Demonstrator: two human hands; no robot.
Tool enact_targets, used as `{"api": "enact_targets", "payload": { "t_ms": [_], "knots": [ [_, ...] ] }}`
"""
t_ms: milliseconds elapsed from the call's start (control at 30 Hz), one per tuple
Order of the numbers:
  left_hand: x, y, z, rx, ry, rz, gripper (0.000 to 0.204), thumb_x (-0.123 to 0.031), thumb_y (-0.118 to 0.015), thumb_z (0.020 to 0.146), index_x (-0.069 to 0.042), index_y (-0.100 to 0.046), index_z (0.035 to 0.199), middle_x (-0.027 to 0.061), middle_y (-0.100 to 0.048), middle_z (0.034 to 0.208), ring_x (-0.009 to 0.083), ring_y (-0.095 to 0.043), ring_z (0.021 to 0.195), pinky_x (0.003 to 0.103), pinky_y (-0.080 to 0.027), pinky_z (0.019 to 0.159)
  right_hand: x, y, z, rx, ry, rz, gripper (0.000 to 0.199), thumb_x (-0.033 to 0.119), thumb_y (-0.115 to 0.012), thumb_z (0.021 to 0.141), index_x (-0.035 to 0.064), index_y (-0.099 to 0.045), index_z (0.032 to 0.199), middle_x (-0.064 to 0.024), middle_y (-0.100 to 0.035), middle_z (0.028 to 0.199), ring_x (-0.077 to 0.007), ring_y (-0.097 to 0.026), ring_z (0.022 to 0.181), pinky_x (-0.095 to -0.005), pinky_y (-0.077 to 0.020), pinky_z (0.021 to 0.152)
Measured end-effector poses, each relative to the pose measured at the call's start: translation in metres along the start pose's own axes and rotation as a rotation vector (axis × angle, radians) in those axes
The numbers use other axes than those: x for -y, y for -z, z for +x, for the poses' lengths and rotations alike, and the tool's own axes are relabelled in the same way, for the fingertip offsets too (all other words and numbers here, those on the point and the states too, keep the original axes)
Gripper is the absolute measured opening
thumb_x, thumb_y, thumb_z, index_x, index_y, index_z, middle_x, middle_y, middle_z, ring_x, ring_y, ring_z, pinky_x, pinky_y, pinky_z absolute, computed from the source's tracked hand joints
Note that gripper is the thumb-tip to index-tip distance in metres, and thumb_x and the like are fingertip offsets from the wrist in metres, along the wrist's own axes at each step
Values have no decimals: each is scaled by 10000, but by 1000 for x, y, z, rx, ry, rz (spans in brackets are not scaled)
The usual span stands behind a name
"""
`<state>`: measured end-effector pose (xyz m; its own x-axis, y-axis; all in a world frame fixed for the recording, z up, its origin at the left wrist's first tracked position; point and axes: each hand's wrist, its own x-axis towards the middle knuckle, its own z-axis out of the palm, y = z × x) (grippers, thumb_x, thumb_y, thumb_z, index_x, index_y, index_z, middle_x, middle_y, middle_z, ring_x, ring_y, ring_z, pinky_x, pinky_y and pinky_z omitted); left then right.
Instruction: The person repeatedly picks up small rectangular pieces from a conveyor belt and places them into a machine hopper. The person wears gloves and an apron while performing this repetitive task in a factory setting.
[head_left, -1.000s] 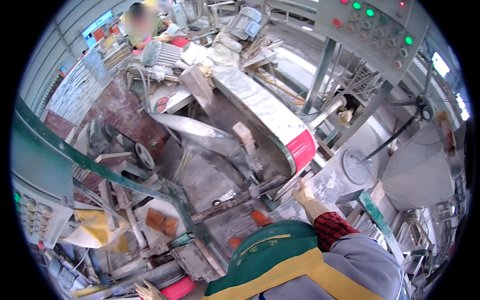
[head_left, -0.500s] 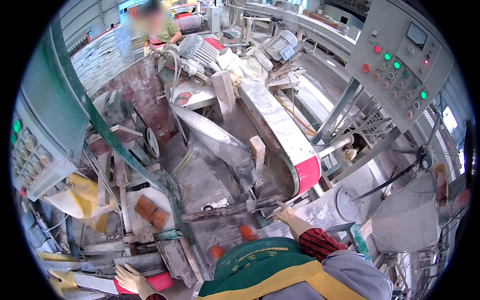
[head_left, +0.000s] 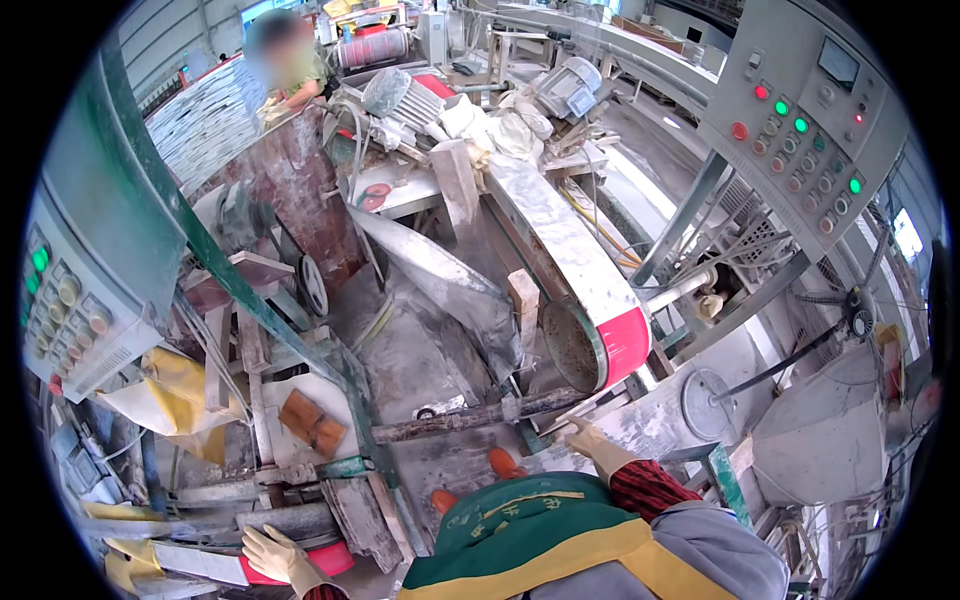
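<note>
co-worker [head_left: 309,72] shifted leftward, left hand [head_left: 273,556] by guard [head_left: 334,558], right hand [head_left: 600,448] near beam [head_left: 478,416]

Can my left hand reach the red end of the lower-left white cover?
Probably yes: the cream-gloved left hand overlaps the red end in view, nothing visibly blocking it; contact unclear.

I record that the left grip [head_left: 275,560], cut by the lower edge a second ago, now shows whole, fingers spread at the lower red-and-white guard [head_left: 325,562]; contact cannot be confirmed. The right grip [head_left: 600,448] lies farther from the upper guard's red end [head_left: 625,345]. The co-worker [head_left: 302,80] is now farther left of the ribbed motor [head_left: 392,97]. The right-hand control panel's screen [head_left: 838,63] has entered view.
</note>
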<state>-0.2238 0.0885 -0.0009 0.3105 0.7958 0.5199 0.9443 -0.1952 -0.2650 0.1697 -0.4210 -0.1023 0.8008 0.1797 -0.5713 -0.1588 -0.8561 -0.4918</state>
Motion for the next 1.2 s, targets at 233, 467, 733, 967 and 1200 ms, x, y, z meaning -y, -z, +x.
{"api": "enact_targets", "payload": {
  "t_ms": [233,467,733,967,1200],
  "knots": [
    [-7,1,-5,-57,-28,1,439,-347,-469,917,-53,-459,1243,123,-518,1130,308,-495,1029,420,-402,840,-27,-8,-2,-13,-39,39,672,194,-593,693,149,-437,1345,-148,-678,845,-225,-667,745,-325,-520,708],
    [-14,18,-6,66,6,-10,467,-358,-455,917,-51,-427,1268,138,-492,1192,312,-470,1084,423,-380,877,10,-10,-12,74,27,95,646,219,-588,719,163,-436,1345,-168,-672,902,-231,-668,766,-328,-522,714],
    [4,9,17,230,310,-428,530,-393,-535,878,-37,-476,1266,184,-535,1245,343,-530,1113,400,-403,930,12,-20,-6,209,54,35,597,216,-574,762,160,-440,1341,-131,-685,848,-196,-658,709,-311,-523,679],
    [84,-7,63,469,615,-55,733,-637,-465,823,-252,-279,1418,126,-283,1458,277,-284,1335,489,-311,1015,-7,-6,20,117,85,-168,517,326,-536,777,191,-505,1275,-189,-630,1056,-320,-606,985,-386,-475,855],
    [77,-21,39,320,433,49,455,-403,-364,935,-214,-343,1348,170,-457,1267,319,-440,1174,451,-369,931,8,-22,26,117,240,-128,598,233,-573,765,156,-436,1342,-136,-676,870,-182,-650,683,-292,-531,659]
  ]
}}
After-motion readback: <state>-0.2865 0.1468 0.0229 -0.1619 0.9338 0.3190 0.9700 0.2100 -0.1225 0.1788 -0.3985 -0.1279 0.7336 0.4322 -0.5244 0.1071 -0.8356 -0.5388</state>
